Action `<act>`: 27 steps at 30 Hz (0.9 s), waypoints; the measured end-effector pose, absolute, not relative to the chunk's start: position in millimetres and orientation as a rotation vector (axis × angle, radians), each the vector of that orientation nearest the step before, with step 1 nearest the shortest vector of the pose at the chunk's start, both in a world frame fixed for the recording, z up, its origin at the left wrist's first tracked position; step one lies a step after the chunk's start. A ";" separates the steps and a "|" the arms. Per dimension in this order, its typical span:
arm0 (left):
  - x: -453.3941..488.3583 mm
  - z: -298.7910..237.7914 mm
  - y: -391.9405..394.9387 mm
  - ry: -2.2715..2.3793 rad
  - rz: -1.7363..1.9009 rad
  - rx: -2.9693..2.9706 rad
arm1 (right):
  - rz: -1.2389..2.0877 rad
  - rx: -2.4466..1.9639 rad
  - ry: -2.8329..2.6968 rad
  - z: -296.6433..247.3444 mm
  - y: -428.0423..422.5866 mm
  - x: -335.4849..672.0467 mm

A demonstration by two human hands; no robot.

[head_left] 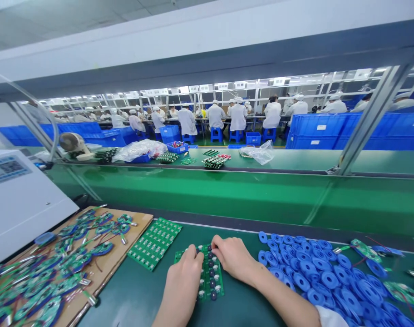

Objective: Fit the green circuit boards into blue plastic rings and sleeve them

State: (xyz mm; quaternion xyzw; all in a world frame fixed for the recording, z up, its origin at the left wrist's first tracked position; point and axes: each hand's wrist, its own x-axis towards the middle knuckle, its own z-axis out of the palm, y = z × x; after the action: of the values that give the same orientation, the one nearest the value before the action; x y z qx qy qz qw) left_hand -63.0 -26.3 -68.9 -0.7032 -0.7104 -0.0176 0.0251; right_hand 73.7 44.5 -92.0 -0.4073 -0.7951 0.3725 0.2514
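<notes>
A green circuit board panel (204, 278) lies on the bench in front of me, with dark round parts (212, 273) and small white-and-metal parts in rows. My left hand (184, 277) is closed over its left side, fingers curled down at the upper part; what they pinch is hidden. At the upper right corner, my right hand (232, 258) has thumb and fingertips pressed together beside the topmost dark round part. Whether it grips that part or the panel edge is unclear. Left of my hands is a second green panel (155, 243), bearing rows of small components.
Blue plastic rings (324, 272) are heaped to the right. Wired round boards cover a cardboard sheet (139, 225) at left, near a white machine (26, 200). Beyond a green partition (200, 190), a shelf holds more panels (214, 162) and a fan (72, 143). People in white work farther back.
</notes>
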 end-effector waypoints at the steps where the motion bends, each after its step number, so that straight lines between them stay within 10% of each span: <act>1: -63.0 -68.4 -26.5 -2.191 -0.062 -2.177 | 1.088 -1.089 -2.080 -93.6 46.4 72.6; 17: -76.1 -72.4 -26.4 -2.097 -1.217 -2.272 | 2.460 -0.820 -0.777 -84.1 34.3 55.1; 27: -65.7 -61.0 -29.4 -1.928 -1.495 -2.474 | 2.513 -0.835 -0.826 -78.1 22.4 51.0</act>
State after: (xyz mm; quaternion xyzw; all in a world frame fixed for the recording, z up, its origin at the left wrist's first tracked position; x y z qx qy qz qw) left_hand -65.7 -29.4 -61.0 -0.7022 -0.5472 -0.4243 -0.1657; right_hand 51.0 22.4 -78.1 -0.2959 -0.2927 0.8907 0.1827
